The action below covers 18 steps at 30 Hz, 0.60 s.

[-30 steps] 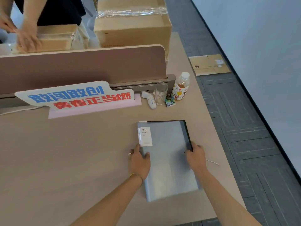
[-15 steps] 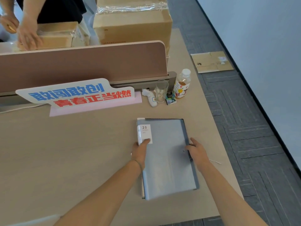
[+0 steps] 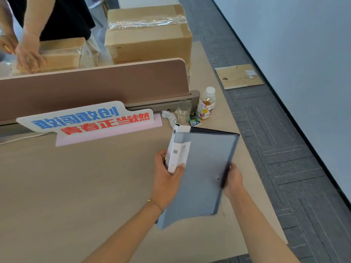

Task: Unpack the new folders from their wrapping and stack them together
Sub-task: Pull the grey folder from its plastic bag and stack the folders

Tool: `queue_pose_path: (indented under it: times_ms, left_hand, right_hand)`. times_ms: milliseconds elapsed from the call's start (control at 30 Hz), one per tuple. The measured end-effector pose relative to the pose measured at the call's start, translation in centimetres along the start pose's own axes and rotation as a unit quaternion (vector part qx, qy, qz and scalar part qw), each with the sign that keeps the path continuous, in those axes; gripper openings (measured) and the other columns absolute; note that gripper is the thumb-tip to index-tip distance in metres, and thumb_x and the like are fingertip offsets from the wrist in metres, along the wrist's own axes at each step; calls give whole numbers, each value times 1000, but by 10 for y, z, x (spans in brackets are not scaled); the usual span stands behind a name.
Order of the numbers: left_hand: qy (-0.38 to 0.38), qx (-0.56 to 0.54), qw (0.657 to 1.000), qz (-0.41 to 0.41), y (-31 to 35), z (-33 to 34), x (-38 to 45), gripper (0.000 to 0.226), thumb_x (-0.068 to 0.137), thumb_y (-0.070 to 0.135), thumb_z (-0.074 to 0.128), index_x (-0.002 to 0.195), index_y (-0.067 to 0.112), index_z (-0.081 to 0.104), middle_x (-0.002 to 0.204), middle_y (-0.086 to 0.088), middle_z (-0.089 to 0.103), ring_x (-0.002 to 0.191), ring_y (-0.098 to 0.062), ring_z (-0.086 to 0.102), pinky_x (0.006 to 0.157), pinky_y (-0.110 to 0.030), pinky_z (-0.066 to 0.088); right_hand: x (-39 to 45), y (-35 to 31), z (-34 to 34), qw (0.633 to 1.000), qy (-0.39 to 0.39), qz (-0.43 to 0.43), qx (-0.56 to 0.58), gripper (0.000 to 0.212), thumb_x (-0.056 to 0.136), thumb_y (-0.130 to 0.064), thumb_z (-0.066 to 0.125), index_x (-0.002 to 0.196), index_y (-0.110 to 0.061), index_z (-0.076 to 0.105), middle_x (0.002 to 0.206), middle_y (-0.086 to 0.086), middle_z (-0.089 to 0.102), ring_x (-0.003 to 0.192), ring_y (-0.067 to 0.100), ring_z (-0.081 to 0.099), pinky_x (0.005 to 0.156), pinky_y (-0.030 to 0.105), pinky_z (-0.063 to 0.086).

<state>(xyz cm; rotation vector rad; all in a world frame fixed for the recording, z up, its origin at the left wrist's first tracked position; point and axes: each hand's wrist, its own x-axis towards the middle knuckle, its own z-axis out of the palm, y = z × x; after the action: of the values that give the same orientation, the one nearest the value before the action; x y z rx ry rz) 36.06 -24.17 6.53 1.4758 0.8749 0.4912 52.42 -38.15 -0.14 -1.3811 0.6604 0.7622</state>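
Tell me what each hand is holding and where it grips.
Both hold the grey folder: the left hand clasps its white-labelled spine edge, the right hand its dark opposite long edge.

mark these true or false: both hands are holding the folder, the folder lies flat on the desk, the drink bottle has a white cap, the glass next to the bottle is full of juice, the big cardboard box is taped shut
1. Both hands hold the folder. True: the left hand grips the folder at its white-labelled spine and the right hand holds its opposite edge.
2. The folder lies flat on the desk. False: it is tilted, its far end lifted above the desk.
3. The drink bottle has a white cap. True: the bottle stands capped by the divider.
4. The glass beside the bottle is full of juice. False: the glass looks clear and empty.
5. The big cardboard box is taped shut. True: clear tape runs across the top of the box.
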Motion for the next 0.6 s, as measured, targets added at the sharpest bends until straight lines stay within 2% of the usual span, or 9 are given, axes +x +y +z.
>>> queue_pose_path:
  times_ms: [67, 133, 200, 233, 300, 367, 433, 500, 600]
  left_hand:
    - [-11, -7, 999, 39, 4, -13, -6, 55, 80, 9, 69, 125, 26, 42, 111, 6, 61, 92, -8, 63, 74, -28, 58]
    - [-8, -4, 998, 57, 1, -24, -5, 70, 74, 5, 68, 132, 32, 41, 114, 9, 62, 98, -10, 63, 78, -25, 57]
    - [5, -15, 999, 45, -6, -34, -2, 73, 75, 1, 68, 136, 33, 45, 121, 5, 65, 105, -10, 66, 86, -23, 56]
    - [6, -14, 999, 34, -9, -37, 0, 64, 77, 2, 69, 136, 19, 50, 117, -2, 68, 104, -8, 68, 88, -24, 55]
    - [-7, 9, 1000, 12, -19, -43, 4, 46, 80, 17, 70, 114, -12, 59, 95, -7, 69, 91, -2, 67, 82, -30, 53]
    - [-20, 48, 999, 0, -30, -48, 5, 34, 78, 25, 66, 95, -4, 72, 88, 5, 72, 88, 2, 66, 79, -31, 53]
    - [-8, 58, 998, -1, -32, -49, 7, 23, 73, 21, 64, 91, 13, 78, 93, 13, 78, 93, 4, 69, 82, -22, 54]
    - [10, 22, 1000, -16, -29, -46, 16, 38, 70, 14, 63, 106, 9, 76, 106, 0, 79, 101, -7, 72, 87, -28, 58]
    - [30, -25, 997, -63, -14, -44, 33, 49, 66, 7, 60, 113, 9, 69, 107, -18, 75, 90, -18, 68, 81, -40, 57]
  right_hand:
    - [-16, -14, 14, 998, -7, -41, 43, 22, 88, -30, 45, 77, -21, 61, 79, 6, 68, 69, 26, 62, 52, 27, 47]
    - [-27, -23, 25, 992, -24, -85, 86, 24, 91, -23, 42, 70, -23, 53, 68, -1, 63, 64, 19, 57, 48, 21, 43]
    - [-37, -27, 36, 983, -29, -135, 122, 31, 97, -16, 38, 71, -24, 52, 61, -9, 61, 60, 11, 57, 48, 15, 45]
    - [-39, -25, 39, 980, -28, -149, 130, 33, 100, -14, 36, 76, -22, 57, 64, -11, 64, 58, 5, 60, 50, 13, 47]
    - [-40, -18, 43, 978, -28, -166, 127, 35, 103, -13, 32, 87, -20, 63, 79, -8, 66, 62, -2, 64, 58, 13, 51]
    - [-38, -9, 44, 975, -43, -181, 122, 35, 104, -14, 31, 92, -19, 64, 87, -6, 66, 70, 0, 65, 64, 15, 52]
    - [-36, -4, 46, 975, -44, -186, 109, 34, 102, -15, 33, 94, -21, 65, 90, -5, 66, 76, 2, 64, 71, 17, 52]
    - [-32, -4, 48, 978, -40, -181, 93, 33, 101, -15, 34, 89, -23, 64, 84, -8, 66, 74, 3, 62, 70, 18, 51]
    - [-36, -15, 59, 984, -34, -160, 66, 34, 99, -13, 33, 73, -23, 53, 62, -11, 59, 61, 7, 53, 53, 17, 46]
